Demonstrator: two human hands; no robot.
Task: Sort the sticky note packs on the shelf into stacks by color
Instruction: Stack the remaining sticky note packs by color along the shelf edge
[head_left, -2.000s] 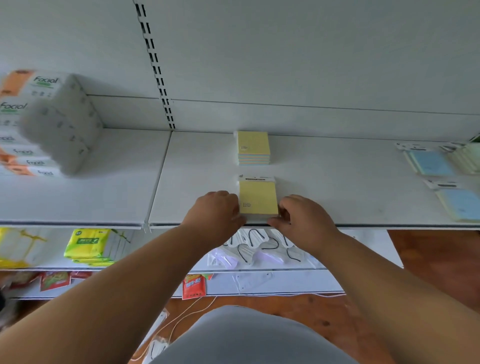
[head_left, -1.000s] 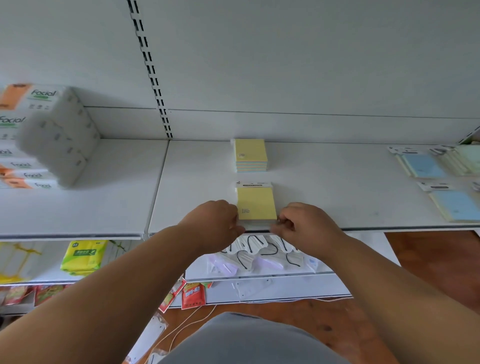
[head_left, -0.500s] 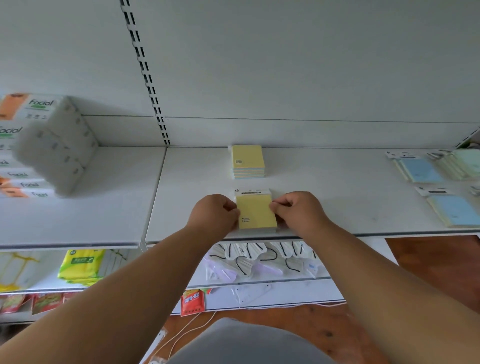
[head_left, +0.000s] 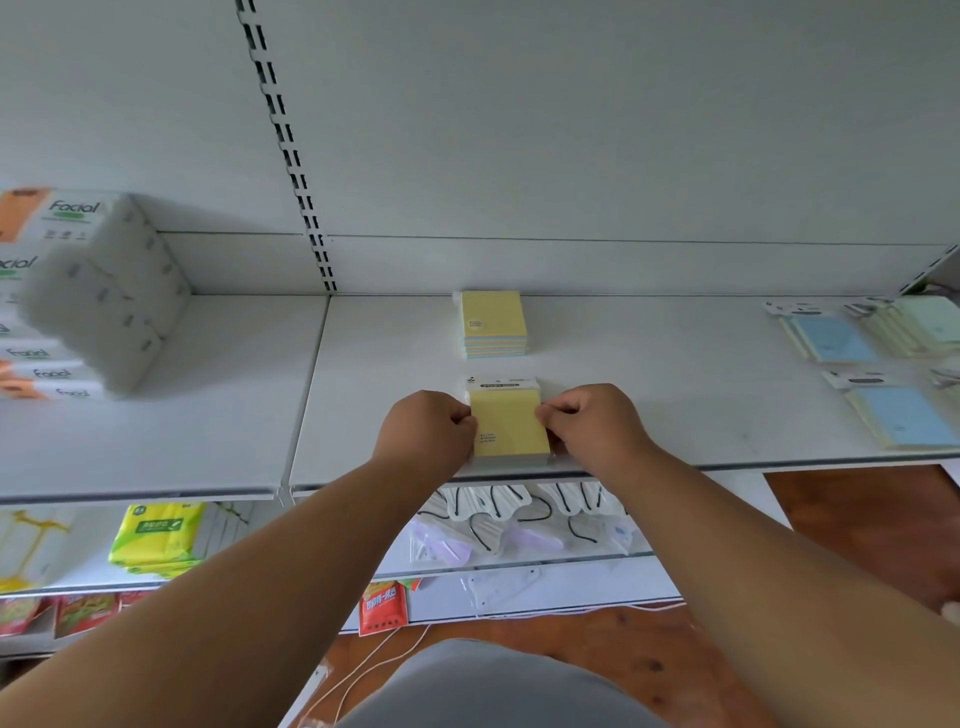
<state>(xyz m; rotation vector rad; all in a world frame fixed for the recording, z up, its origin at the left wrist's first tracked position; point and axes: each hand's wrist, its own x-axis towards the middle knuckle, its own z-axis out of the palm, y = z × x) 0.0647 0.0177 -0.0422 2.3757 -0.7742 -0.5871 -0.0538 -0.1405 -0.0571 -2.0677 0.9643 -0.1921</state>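
Head view: a yellow pack (head_left: 511, 428) lay near the front edge of the white shelf (head_left: 675, 405), with a white header card at its far end. The left hand (head_left: 423, 428) had its fingers curled against the pack's left edge and pinched it there; the right hand (head_left: 592, 423) pinched the right edge in the same way, so the pack sat held between the two. Both forearms reached up from the bottom of the picture.

Behind it, close to the back panel, stood a stack (head_left: 493, 325) with a yellow top and paler colored layers showing along its front side. The two were apart, bare shelf between them.

At the right end of the shelf lay blue packs (head_left: 836, 338) and, nearer the front, another blue one (head_left: 906, 423), with pale green ones (head_left: 930, 325) at the far right, partly cut off.

On the left shelf section sat piled tissue packs (head_left: 83, 291), blurred. Below the shelf, green-yellow tissue packets (head_left: 156, 538) and white fans (head_left: 498, 506) were visible.
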